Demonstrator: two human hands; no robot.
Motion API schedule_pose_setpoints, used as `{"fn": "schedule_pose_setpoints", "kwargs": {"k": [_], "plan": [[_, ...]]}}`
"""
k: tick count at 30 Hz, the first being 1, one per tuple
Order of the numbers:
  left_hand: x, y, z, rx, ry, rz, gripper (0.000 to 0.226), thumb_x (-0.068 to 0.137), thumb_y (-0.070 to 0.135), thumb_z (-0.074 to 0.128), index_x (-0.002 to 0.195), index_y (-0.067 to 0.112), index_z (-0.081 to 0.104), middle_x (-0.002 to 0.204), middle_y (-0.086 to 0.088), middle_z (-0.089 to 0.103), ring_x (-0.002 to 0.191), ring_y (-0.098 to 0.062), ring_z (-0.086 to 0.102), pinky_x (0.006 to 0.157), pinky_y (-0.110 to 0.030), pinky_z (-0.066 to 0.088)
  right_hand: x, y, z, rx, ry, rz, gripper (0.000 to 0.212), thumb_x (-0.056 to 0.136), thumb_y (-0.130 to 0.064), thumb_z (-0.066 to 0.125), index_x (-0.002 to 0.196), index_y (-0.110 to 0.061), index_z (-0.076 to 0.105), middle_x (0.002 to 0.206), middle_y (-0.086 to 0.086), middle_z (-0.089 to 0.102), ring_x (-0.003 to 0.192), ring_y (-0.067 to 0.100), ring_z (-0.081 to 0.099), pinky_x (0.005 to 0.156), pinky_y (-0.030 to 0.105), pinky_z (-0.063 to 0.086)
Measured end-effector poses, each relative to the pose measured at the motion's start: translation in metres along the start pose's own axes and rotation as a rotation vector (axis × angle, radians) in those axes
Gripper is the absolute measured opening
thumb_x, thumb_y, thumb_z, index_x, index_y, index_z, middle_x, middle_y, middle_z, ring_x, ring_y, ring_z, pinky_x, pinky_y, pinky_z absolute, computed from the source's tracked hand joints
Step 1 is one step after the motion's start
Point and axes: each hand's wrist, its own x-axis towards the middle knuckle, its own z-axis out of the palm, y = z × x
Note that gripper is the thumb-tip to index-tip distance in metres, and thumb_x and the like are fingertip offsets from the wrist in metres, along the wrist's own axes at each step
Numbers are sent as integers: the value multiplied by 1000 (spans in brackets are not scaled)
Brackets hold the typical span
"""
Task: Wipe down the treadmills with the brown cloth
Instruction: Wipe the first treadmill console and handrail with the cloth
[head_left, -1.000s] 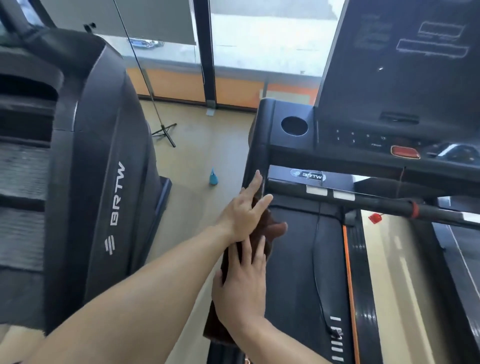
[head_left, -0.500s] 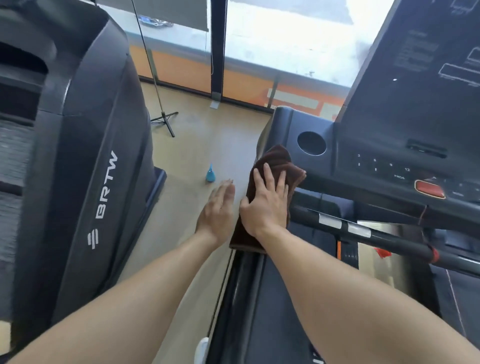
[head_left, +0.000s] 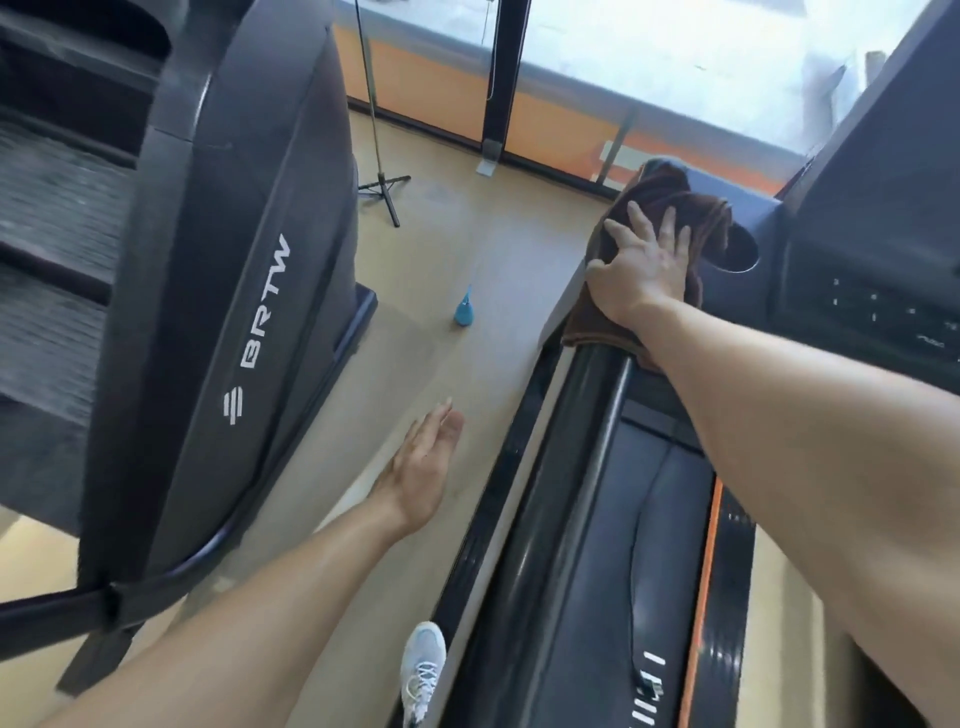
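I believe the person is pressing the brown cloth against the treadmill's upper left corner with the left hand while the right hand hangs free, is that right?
Not quite: the hands are swapped. The head view shows the right hand pressing the brown cloth against the treadmill's upper left corner, while the left hand hangs free, open above the floor.

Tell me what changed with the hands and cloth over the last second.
The right hand pushed the brown cloth up the treadmill's side rail onto the console corner. The left hand let go of the cloth and dropped away, open. The blue bottle on the floor stayed put.
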Motion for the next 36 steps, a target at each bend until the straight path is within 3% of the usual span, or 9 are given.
{"fn": "schedule_pose_setpoints", "kwargs": {"k": [4,9,14,18,20,22,25,29,36], "plan": [[-40,-20,-6,3,65,-38,89,87,79,15,162,30,21,167,14,22,155,-5,11,128,-34,6,-41,2,3,84,-53,-106,52,98,-35,50,150,-29,49,172,-7,15,159,25,-12,127,46,-15],[-86,5,4,-30,213,-9,70,103,66,21,162,28,24,166,9,27,154,-12,20,125,-35,14,-162,2,11,293,-115,-261,37,94,-32,57,131,-28,63,164,-12,33,159,19,-10,126,43,-15],[-115,44,16,-89,369,30,58,108,54,26,158,26,33,163,3,36,149,-18,32,119,-32,20,-299,-6,26,382,-154,-541,42,80,-45,45,106,-27,73,131,-15,65,158,17,16,127,39,-14],[-147,56,28,-59,365,56,56,109,50,27,157,21,35,162,0,39,148,-20,35,118,-33,22,-375,-11,23,567,-321,-641,26,73,-30,47,89,-31,67,118,-14,72,155,10,24,129,41,-3],[-162,55,35,-74,366,-1,59,109,50,28,159,18,32,163,-2,37,148,-23,35,117,-33,24,-403,-4,26,699,-203,-530,29,74,-20,47,94,-29,67,138,-11,64,156,11,23,130,39,3],[-166,45,42,-1,309,-136,57,109,48,30,157,16,36,161,-6,39,146,-28,39,117,-35,27,-430,-1,28,834,-68,-187,40,85,-13,50,120,-28,65,155,-12,46,154,6,22,128,35,16],[-165,34,54,80,72,-285,66,105,59,28,147,15,54,149,-13,54,135,-33,50,117,-43,36,-453,-20,19,1099,-249,209,56,106,-22,45,159,-32,30,167,-13,24,154,4,18,123,25,19],[-167,48,55,-13,-58,-303,67,107,60,18,155,19,41,156,-10,46,144,-29,42,119,-38,30,-416,-48,11,1186,-402,426,71,109,-54,31,165,-31,-5,173,-9,-5,159,12,1,128,41,10],[-101,65,62,-22,-41,-157,51,111,43,25,161,28,29,160,-4,41,145,-26,40,123,-40,26,-341,-44,23,1182,-312,562,76,106,-60,33,165,-28,-3,173,-4,5,159,15,6,126,39,11]]}}
